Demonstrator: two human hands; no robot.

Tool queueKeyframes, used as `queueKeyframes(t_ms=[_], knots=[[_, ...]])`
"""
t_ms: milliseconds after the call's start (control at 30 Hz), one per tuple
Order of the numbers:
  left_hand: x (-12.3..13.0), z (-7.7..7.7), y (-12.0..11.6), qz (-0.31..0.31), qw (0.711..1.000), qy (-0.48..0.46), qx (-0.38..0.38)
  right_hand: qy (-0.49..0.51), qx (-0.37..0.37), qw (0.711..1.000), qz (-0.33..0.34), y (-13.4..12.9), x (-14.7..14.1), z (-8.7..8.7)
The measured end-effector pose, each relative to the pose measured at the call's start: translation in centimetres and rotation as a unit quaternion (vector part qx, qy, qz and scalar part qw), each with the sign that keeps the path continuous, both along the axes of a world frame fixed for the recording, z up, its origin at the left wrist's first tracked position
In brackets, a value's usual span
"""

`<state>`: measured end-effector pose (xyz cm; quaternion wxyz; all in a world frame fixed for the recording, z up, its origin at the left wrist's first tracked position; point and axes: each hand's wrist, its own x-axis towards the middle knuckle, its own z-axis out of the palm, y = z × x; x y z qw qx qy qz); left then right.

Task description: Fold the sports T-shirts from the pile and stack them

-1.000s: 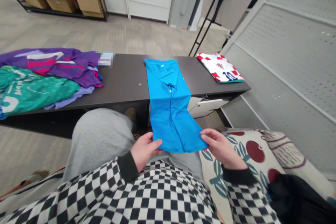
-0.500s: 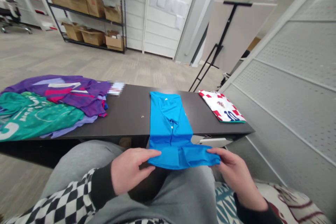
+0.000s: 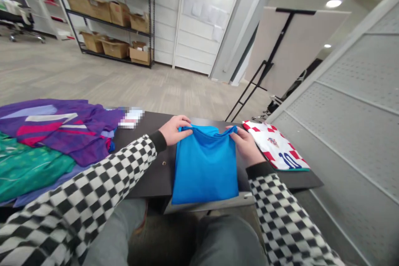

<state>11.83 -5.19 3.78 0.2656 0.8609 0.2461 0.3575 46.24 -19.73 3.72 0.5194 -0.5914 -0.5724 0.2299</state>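
Observation:
A blue jersey lies doubled over on the dark table, its near fold hanging slightly past the front edge. My left hand pinches the far left corner of its upper layer between thumb and fingers. At the far right corner, my right hand grips the bunched hem the same way. Between the two hands the hem sags a little. The front print seen on the jersey earlier is now covered by the folded-over layer.
A folded red-and-white checked jersey lies at the table's right end. Purple and green jerseys are heaped on the left. A small ring rests on the dark table. A perforated partition stands at the right.
Both hands have moved away from my lap toward the table's far side, carrying the jersey's near end up and over the rest of it. The view has shifted slightly.

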Motion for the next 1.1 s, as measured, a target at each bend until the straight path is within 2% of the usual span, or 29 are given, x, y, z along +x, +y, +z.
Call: queueKeyframes(t_ms=[67, 133, 233, 367, 500, 633, 733, 800, 867, 900, 967, 1033, 1100], knots=[[1.8, -2.4, 3.2, 0.097, 0.992, 0.078, -0.036, -0.096, -0.024, 0.994, -0.054, 4.2, 0.8, -2.6], [2.8, -4.5, 4.9, 0.171, 0.974, 0.139, -0.059, -0.195, -0.05, 0.974, -0.105, 6.8, 1.4, -5.1], [3.3, -6.2, 5.7, 0.195, 0.966, 0.166, -0.047, -0.261, -0.075, 0.954, -0.129, 8.2, 2.3, -7.3], [3.1, -6.0, 5.8, 0.204, 0.969, 0.132, -0.05, -0.261, -0.045, 0.958, -0.114, 8.3, 2.9, -7.4], [2.7, -5.9, 6.7, 0.197, 0.972, 0.126, 0.005, -0.277, -0.007, 0.955, -0.103, 9.0, 3.1, -6.9], [2.5, -6.8, 7.6, 0.22, 0.959, 0.179, -0.011, -0.316, -0.075, 0.936, -0.134, 9.9, 3.0, -7.3], [2.4, -6.5, 7.4, 0.245, 0.952, 0.183, -0.018, -0.308, -0.082, 0.929, -0.19, 9.8, 2.2, -7.1], [2.2, -5.8, 6.4, 0.263, 0.953, 0.152, 0.012, -0.273, -0.051, 0.935, -0.22, 8.8, 1.5, -6.5], [1.6, -5.3, 4.2, 0.245, 0.961, 0.11, 0.067, -0.222, -0.015, 0.948, -0.229, 6.5, 0.7, -5.7], [1.0, -5.3, 2.5, 0.214, 0.967, 0.09, 0.101, -0.198, 0.003, 0.954, -0.225, 4.8, 0.4, -5.4], [-0.7, -5.8, -1.6, 0.109, 0.978, 0.064, 0.165, -0.171, 0.034, 0.965, -0.195, 0.1, -0.6, -5.1], [-2.9, -7.1, -6.8, -0.013, 0.977, 0.065, 0.205, -0.181, 0.054, 0.971, -0.144, -5.6, -1.9, -5.3], [-4.6, -8.5, -12.0, -0.072, 0.97, 0.101, 0.211, -0.224, 0.04, 0.971, -0.07, -11.1, -3.1, -5.8]])
